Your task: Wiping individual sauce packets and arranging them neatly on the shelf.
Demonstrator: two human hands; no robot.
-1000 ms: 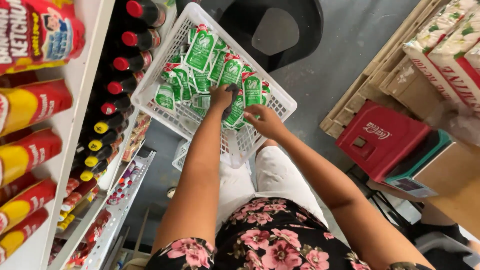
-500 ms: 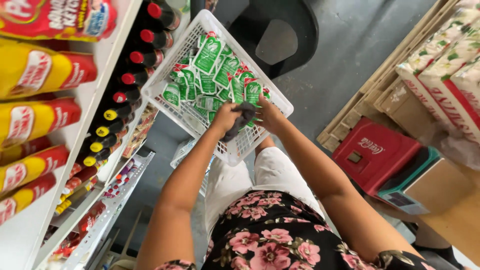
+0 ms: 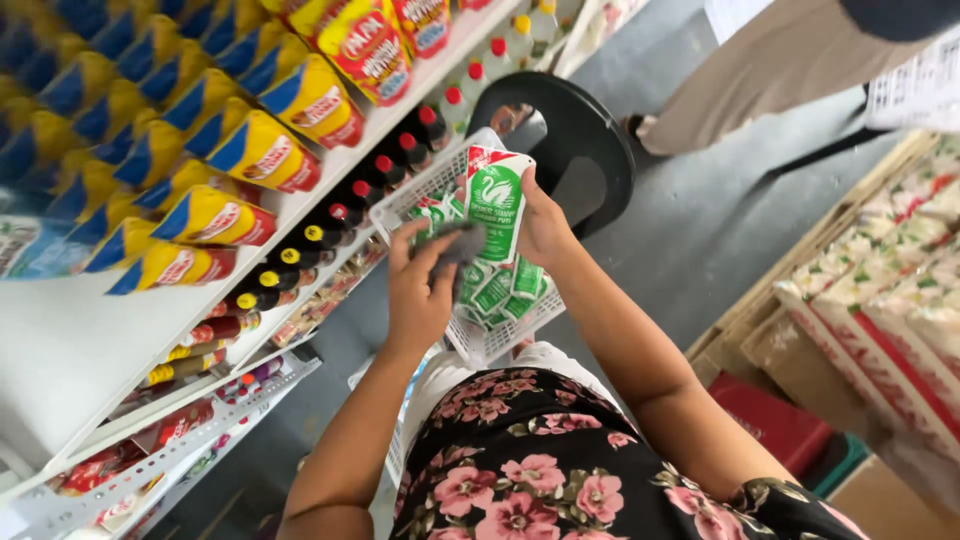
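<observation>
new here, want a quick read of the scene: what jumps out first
At centre, the right hand holds up a green and white pouch over a white basket of the same pouches, while the left hand presses a dark cloth to it. At left, yellow packs crowd the shelf.

The basket (image 3: 478,338) of sachets (image 3: 497,290) rests on the lap, shelves (image 3: 120,340) of bottles (image 3: 330,215) to its left, a stool (image 3: 590,140) behind it, boxes (image 3: 880,300) to the right.
</observation>
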